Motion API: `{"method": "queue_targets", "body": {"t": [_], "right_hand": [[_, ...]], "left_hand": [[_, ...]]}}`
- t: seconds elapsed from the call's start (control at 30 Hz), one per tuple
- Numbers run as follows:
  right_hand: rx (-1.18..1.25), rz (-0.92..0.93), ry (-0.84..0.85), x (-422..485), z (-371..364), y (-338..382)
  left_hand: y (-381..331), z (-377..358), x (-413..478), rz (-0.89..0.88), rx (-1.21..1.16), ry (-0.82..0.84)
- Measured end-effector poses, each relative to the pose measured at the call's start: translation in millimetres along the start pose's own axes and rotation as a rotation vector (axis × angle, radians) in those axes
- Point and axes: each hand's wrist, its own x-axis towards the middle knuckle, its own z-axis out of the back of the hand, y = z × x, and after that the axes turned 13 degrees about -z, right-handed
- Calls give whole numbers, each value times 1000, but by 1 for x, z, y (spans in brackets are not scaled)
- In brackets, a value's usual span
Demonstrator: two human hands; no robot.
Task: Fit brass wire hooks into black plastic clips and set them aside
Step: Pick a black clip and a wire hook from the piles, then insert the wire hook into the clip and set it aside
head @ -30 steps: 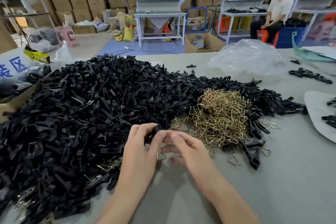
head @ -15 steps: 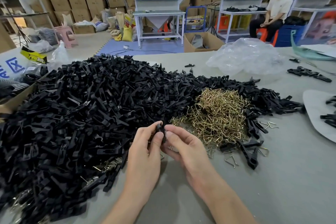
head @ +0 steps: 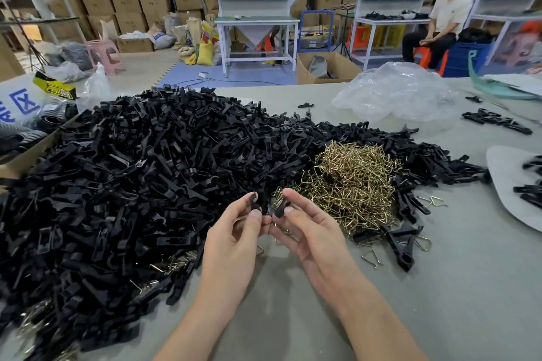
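At the far left edge a cardboard box point(head: 28, 155) lies partly under a heap of black clips point(head: 140, 173), which spreads over the left half of the grey table point(head: 445, 296) and runs back toward its far side. A few brass wires poke out of the heap's near edge.

Just right of that heap, above the table's near middle, the left hand point(head: 234, 246) is raised with its palm turned inward. Its thumb and forefinger pinch a black clip point(head: 254, 203), which stands roughly upright above the fingertips. Its other fingers curl loosely below.

Close beside it, the right hand point(head: 312, 233) faces the left one. Its forefinger and thumb pinch a second black piece point(head: 280, 209), tilted toward the first clip. The two parts come close at their lower ends; whether they touch, or whether a hook sits between them, cannot be told.

Directly behind and right of the right hand lies the pile of brass hooks point(head: 352, 184), ringed at the back by more black clips. Loose hooks point(head: 372, 258) and a few single clips point(head: 401, 246) are scattered on the table just beside its near right edge.

Further back on the right sits a crumpled clear plastic bag point(head: 396, 94). At the right edge, a grey pad point(head: 507, 193) carries several black clips.
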Motion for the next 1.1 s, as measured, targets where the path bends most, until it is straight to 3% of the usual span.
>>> {"method": "queue_targets", "body": {"t": [0.13, 0.23, 0.33, 0.47, 0.7, 0.83, 1.1], "right_hand": [[-96, 65, -34, 3, 2, -2], [-637, 281, -249, 1, 4, -6], [-1002, 437, -262, -2, 6, -12], [-1097, 493, -268, -4, 5, -13], [-1454, 649, -513, -4, 7, -12], [-1666, 523, -601, 2, 8, -10], [-1673, 574, -712, 9, 3, -18]], "left_hand": [[1, 2, 2, 64, -48, -32], [6, 3, 5, 70, 0, -80], [9, 3, 7, 46, 68, -116], [11, 2, 6, 7, 118, -125], [12, 1, 7, 2, 102, -179], [13, 2, 9, -6, 117, -201], [14, 2, 7, -21, 181, -175]]}}
